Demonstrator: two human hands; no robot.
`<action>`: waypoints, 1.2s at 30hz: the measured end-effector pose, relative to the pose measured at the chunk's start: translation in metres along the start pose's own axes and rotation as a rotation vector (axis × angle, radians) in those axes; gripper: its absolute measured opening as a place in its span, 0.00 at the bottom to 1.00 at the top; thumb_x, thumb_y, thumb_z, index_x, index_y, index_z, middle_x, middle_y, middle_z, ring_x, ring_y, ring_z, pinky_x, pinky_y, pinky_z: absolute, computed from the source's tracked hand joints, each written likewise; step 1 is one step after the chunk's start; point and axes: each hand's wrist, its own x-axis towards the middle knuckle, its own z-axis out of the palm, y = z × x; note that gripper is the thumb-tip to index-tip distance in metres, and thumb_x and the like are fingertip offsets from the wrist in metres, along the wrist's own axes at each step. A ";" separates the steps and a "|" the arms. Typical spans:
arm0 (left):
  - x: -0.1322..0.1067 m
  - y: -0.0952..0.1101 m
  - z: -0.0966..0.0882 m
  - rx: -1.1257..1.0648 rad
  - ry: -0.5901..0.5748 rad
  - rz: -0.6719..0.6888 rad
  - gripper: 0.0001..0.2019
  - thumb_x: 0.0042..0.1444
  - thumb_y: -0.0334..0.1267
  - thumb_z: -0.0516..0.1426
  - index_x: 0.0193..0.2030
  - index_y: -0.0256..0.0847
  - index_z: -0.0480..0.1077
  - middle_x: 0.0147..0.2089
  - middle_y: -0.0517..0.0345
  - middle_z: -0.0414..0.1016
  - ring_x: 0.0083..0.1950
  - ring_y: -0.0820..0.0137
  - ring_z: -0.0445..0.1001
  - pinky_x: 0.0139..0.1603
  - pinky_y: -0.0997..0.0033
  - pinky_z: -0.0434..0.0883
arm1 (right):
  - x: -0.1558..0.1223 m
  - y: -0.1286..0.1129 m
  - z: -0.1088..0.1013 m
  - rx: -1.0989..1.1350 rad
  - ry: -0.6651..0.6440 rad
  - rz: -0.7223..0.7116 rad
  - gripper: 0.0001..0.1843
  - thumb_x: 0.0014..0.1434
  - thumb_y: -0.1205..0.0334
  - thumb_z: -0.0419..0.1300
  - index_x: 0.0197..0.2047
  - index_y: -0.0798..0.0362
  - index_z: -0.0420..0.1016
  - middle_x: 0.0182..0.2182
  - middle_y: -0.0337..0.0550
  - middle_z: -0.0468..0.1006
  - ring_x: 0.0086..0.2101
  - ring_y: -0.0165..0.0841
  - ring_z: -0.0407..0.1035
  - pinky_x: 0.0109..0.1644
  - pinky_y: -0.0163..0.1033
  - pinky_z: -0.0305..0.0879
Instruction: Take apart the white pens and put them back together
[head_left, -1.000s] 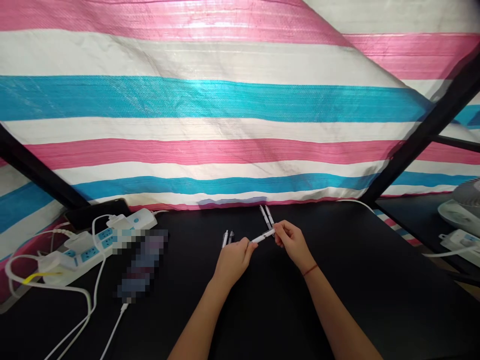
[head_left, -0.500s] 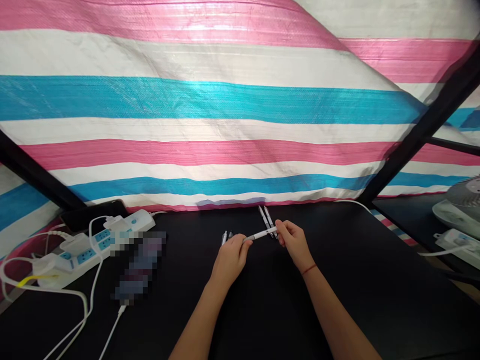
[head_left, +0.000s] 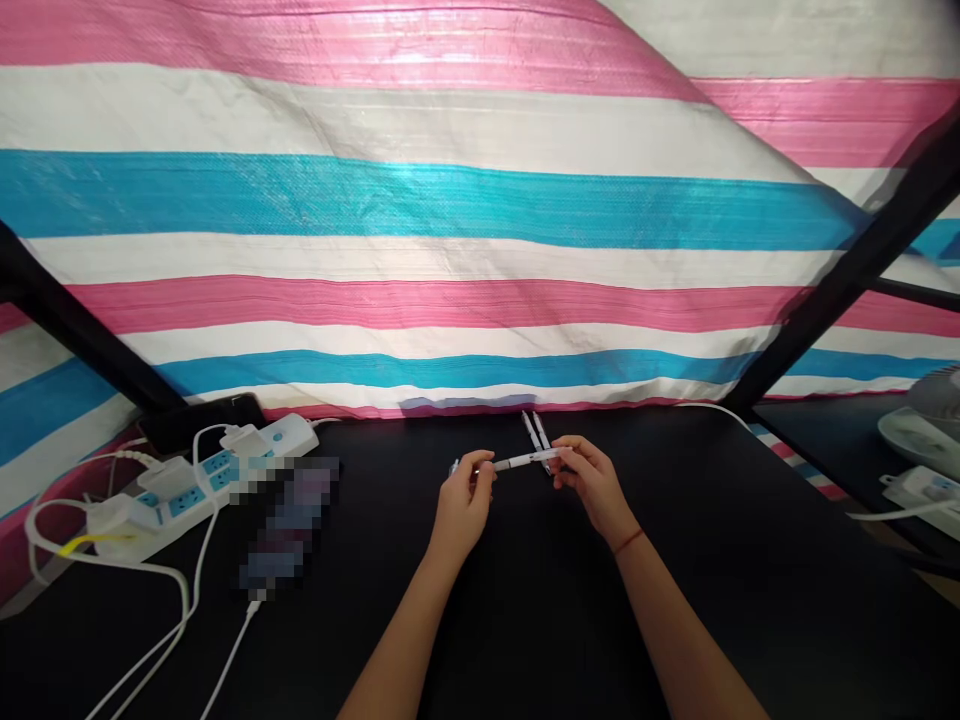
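White plastic pens are counted on the black tabletop [head_left: 712, 600]. One white pen [head_left: 521, 462] is held level, pinched at each end by the narrowly closed left hand [head_left: 465, 505] and right hand [head_left: 592, 490]. Two more pens [head_left: 536, 431] lie just beyond the right hand. One pen tip [head_left: 454, 467] is seen beside the left hand, which now covers what was visible there earlier as two pens; the held pen is now flatter.

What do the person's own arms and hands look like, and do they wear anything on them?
The left forearm and right forearm are bare, with no sleeves in view. The left hand and right hand wear no gloves. A thin red cord bracelet circles the right wrist; nothing shows on the left wrist.
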 end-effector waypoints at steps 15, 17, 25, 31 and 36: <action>0.002 -0.005 0.002 -0.180 0.116 -0.111 0.18 0.55 0.49 0.54 0.43 0.37 0.73 0.30 0.55 0.75 0.29 0.70 0.74 0.31 0.71 0.73 | 0.003 0.007 0.000 -0.121 -0.013 -0.043 0.21 0.51 0.46 0.62 0.43 0.52 0.69 0.24 0.36 0.69 0.23 0.29 0.64 0.21 0.33 0.60; 0.003 -0.005 0.001 -0.189 0.127 -0.111 0.18 0.55 0.49 0.54 0.43 0.37 0.73 0.30 0.56 0.75 0.29 0.70 0.75 0.32 0.71 0.73 | 0.004 0.008 0.000 -0.118 0.038 -0.010 0.21 0.52 0.44 0.60 0.40 0.52 0.69 0.25 0.38 0.71 0.22 0.29 0.64 0.20 0.32 0.59; 0.002 -0.003 0.001 -0.182 0.113 -0.098 0.17 0.55 0.49 0.54 0.43 0.37 0.72 0.30 0.57 0.74 0.29 0.71 0.73 0.32 0.72 0.72 | 0.006 0.011 -0.005 -0.173 0.047 -0.026 0.21 0.54 0.44 0.58 0.23 0.53 0.65 0.17 0.34 0.64 0.18 0.25 0.57 0.19 0.31 0.54; 0.002 -0.005 0.000 -0.166 0.127 -0.090 0.17 0.55 0.49 0.54 0.42 0.38 0.72 0.29 0.58 0.73 0.28 0.72 0.73 0.30 0.73 0.71 | 0.006 0.012 -0.004 -0.142 0.090 0.010 0.19 0.52 0.44 0.60 0.31 0.53 0.68 0.21 0.36 0.68 0.19 0.26 0.60 0.18 0.31 0.54; 0.002 -0.006 0.000 -0.171 0.109 -0.087 0.16 0.56 0.48 0.53 0.43 0.38 0.71 0.30 0.58 0.72 0.28 0.72 0.72 0.30 0.74 0.70 | 0.006 0.015 -0.006 -0.224 0.061 0.011 0.23 0.54 0.43 0.57 0.22 0.53 0.63 0.17 0.33 0.63 0.17 0.23 0.55 0.17 0.30 0.51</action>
